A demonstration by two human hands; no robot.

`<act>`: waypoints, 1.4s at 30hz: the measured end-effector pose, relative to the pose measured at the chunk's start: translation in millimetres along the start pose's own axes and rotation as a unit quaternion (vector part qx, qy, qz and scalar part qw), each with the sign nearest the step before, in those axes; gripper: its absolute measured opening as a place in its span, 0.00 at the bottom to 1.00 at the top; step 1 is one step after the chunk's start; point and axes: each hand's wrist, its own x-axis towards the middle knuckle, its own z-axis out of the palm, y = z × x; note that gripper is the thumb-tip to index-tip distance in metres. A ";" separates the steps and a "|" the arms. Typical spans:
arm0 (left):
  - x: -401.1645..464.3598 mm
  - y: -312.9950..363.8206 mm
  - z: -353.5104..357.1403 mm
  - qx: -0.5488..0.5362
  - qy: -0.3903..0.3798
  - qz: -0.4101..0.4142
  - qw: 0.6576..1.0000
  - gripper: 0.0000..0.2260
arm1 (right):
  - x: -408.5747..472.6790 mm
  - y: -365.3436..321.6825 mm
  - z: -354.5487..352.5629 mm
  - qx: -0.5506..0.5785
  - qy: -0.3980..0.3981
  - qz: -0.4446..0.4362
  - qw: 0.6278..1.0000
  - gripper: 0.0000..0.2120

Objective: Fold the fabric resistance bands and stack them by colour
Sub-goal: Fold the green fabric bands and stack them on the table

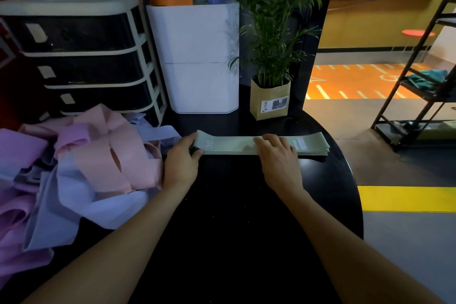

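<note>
The left hand [183, 155] grips the left end of the green band [246, 145], which lies across the counter [246, 205]. The right hand [276, 153] presses it flat, fingers extended. Risk: lifting that pressure mid-fold lets the stacked layers shift, misaligning the edges.

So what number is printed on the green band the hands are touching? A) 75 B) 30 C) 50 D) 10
B: the green band lying flat on the black table has "30" printed near its left end, right beside where the left hand grips it; the right hand presses on its middle.
</note>
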 end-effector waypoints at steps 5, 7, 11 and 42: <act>0.9 -0.3 0.1 -0.010 0.005 -0.001 1.000 0.21 | 0.4 -0.3 -4.4 0.009 -0.011 -0.009 1.000 0.15; 1.5 -0.3 0.5 -0.021 0.000 -0.008 1.000 0.21 | 4.3 -3.9 -7.5 0.026 -0.013 -0.023 0.999 0.16; 4.0 -2.1 1.1 -0.002 -0.011 -0.017 1.000 0.21 | 33.0 -23.8 -13.6 0.048 -0.073 -0.084 0.993 0.25; 12.8 29.3 -26.7 0.048 -0.046 -0.004 0.998 0.20 | 58.1 -53.7 -35.4 0.096 -0.160 -0.045 0.981 0.24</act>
